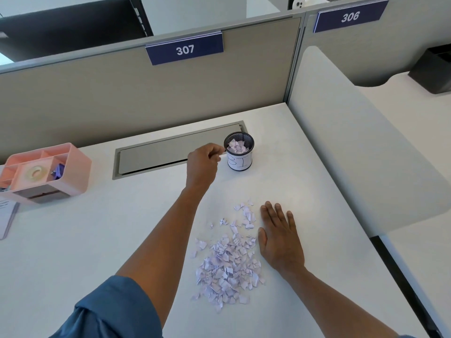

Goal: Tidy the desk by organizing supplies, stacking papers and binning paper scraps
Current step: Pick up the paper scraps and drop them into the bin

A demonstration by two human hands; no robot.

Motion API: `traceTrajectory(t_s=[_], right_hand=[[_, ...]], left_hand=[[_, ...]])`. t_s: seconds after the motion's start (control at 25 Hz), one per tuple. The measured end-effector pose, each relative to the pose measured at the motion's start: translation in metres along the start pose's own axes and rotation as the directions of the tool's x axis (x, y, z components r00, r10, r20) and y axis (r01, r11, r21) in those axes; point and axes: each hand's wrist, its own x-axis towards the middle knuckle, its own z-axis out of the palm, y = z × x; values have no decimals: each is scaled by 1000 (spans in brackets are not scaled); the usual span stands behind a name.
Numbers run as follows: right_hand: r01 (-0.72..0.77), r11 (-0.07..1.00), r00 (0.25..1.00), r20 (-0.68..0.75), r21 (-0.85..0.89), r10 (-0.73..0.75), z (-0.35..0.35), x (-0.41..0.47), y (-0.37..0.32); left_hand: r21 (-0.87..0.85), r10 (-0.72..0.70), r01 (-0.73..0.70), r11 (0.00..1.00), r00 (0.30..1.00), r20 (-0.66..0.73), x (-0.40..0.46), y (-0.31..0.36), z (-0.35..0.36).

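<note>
A heap of torn pale-lilac paper scraps [229,259] lies on the white desk [97,240] in front of me. A small black mesh cup labelled BIN [239,152] stands behind the heap and holds more scraps. My left hand [203,163] reaches out just left of the cup's rim, with its fingers curled; whether they hold a scrap is hidden. My right hand [279,236] lies flat, palm down, on the desk against the right side of the heap.
A pink desk organizer [46,172] with a tape roll and clips sits at the far left, beside papers [7,215] at the desk's left edge. A grey cable-tray lid [170,150] is set into the desk behind. Partition walls [146,93] close off the back and right.
</note>
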Motion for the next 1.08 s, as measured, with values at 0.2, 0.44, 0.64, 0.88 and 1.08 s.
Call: traceTrajectory(t_s=[0.2,0.44,0.64,0.88,1.08], right_hand=[[0,1000,1000,5,-22,0,-2,0,0],[5,1000,1000,-18,-17,-6,-5,-1,-3],[12,1000,1000,-22,-22,-12,-5,-2,-4],[7,1000,1000,-25,-17,-8,-5,-3,-4],[10,1000,1000,-18,-12,-10,-4,-2,-4]], left_hand=[[123,-99,91,988,993,63,-57,-46,-13],[363,-134,14,932,942,307,-118,-67,-5],[577,-204,-90,811,882,424,-156,-52,12],[628,-175,-92,773,921,350,-185,-48,18],[511,-221,63,857,942,254,-180,-53,11]])
